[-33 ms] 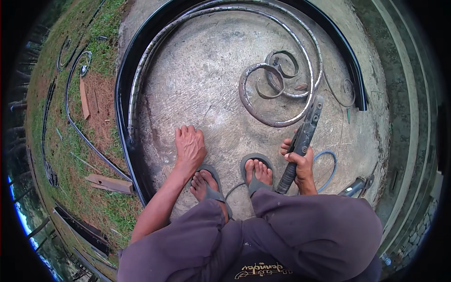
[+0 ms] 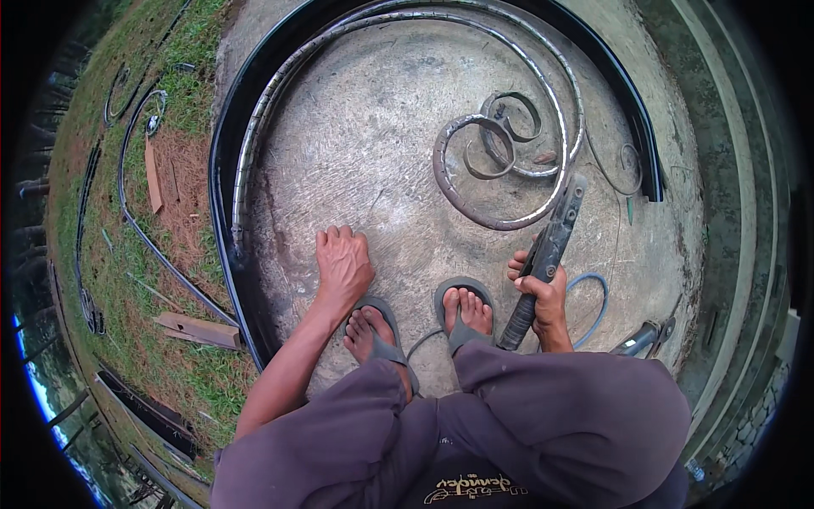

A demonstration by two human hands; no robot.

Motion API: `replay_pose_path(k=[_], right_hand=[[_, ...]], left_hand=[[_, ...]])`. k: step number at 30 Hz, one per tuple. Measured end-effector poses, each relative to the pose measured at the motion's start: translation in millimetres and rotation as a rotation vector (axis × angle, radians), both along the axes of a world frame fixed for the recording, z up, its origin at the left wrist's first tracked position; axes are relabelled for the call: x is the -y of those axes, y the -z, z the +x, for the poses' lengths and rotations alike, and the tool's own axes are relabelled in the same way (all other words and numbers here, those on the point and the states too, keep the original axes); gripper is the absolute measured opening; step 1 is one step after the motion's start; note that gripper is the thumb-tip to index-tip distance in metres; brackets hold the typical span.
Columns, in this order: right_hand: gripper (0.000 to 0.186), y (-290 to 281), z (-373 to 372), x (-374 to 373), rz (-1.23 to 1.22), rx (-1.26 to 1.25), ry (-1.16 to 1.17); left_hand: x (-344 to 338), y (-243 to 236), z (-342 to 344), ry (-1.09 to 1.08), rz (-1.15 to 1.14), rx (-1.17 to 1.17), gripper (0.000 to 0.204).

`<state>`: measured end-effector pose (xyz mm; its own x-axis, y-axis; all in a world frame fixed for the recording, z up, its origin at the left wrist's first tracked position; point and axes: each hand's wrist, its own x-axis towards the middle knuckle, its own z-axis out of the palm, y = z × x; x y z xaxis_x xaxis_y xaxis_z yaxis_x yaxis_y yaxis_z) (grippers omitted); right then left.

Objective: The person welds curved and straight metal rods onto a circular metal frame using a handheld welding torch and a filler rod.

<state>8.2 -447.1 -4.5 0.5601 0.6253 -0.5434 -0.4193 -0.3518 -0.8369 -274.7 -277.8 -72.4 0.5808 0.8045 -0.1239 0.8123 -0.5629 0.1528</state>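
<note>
Yellow lettering (image 2: 475,488) at six o'clock; right hand (image 2: 547,299) grasping scuffed black tool (image 2: 553,254), three o'clock; left hand (image 2: 343,263) curled, grip unclear, nine o'clock.

Dark hand tool (image 2: 557,240) with ribbed grip
The long, scuffed body carried round fasteners along its upper length; the grip formed the lower end. The tool was held aslant in the right hand (image 2: 544,290), top leaning rightward.
</note>
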Motion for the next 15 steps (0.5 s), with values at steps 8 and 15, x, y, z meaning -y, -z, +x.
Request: replay_pose_path(k=[8, 15], right_hand=[[0.055, -4.4, -0.7, -2.6, -0.001, 0.064, -0.081], [0.055, -0.9, -3.0, -0.7, -0.009, 0.064, -0.096]], left_hand=[[0.2, -3.5, -12.0, -0.008, -0.114, -0.092, 0.005], [25.2, 3.3, -19.4, -0.005, -0.065, -0.022, 0.006]])
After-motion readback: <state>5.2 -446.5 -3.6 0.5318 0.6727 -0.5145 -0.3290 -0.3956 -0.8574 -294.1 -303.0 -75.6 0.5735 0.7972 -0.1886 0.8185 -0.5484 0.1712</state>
